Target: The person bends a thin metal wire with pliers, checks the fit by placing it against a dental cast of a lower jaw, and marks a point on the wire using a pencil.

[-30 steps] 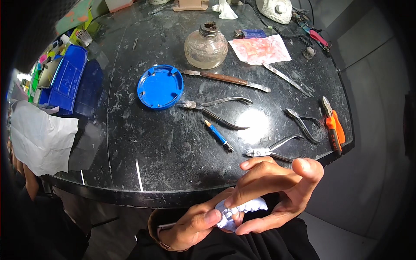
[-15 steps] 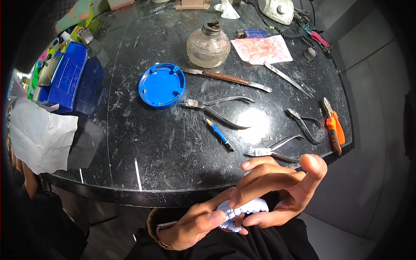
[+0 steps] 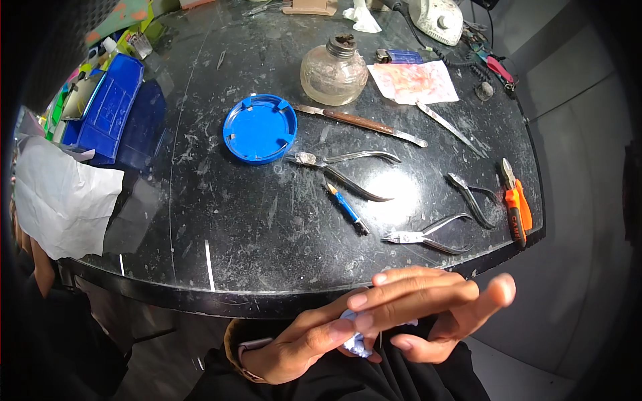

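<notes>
Two hands point(image 3: 294, 351), three silver pliers point(image 3: 418, 236), one orange-handled cutter point(image 3: 515, 204) near the bench's point(image 3: 227, 214) right edge, one pencil point(image 3: 346, 207), one glass jar point(image 3: 332, 75), one blue dish point(image 3: 259, 129)

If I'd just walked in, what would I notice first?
Probably the bright blue round dish on the dark table, left of the picture's middle. The orange-handled pliers pop too, near the table's right edge. At its near edge, the left hand holds a bumpy pale blue piece, the right hand spread over it.
</notes>
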Demonstrator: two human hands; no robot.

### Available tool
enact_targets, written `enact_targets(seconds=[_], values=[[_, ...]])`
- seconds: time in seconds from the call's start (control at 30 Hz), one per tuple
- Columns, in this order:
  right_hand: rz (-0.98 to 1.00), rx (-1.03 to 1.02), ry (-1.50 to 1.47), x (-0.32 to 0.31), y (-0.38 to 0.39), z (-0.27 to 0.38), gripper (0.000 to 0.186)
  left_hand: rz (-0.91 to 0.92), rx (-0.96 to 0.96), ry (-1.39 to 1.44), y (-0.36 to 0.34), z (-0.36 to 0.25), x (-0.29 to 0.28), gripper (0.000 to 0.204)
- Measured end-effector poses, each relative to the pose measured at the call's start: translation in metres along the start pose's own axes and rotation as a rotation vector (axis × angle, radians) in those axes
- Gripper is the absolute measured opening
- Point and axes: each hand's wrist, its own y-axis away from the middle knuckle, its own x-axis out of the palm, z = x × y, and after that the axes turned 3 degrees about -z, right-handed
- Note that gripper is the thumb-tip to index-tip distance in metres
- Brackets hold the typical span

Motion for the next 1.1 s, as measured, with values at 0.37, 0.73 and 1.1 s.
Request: enact_targets(seconds=[0.37, 0.73, 1.1], values=[[0.059, -0.120, 0.340, -0.004, 0.000, 0.007, 0.081, -0.182, 0.123, -0.169, -0.003, -0.021, 0.012, 0.054], [-0.016, -0.124, 0.546, 0.009, 0.013, 0.011, 0.114, -0.327, 0.444, -0.470, -0.003, -0.018, 0.010, 0.040], [0.009, -0.049, 0.534, 0.013, 0.011, 0.017, 0.113, -0.388, 0.617, -0.475, -0.005, -0.013, 0.015, 0.033]])
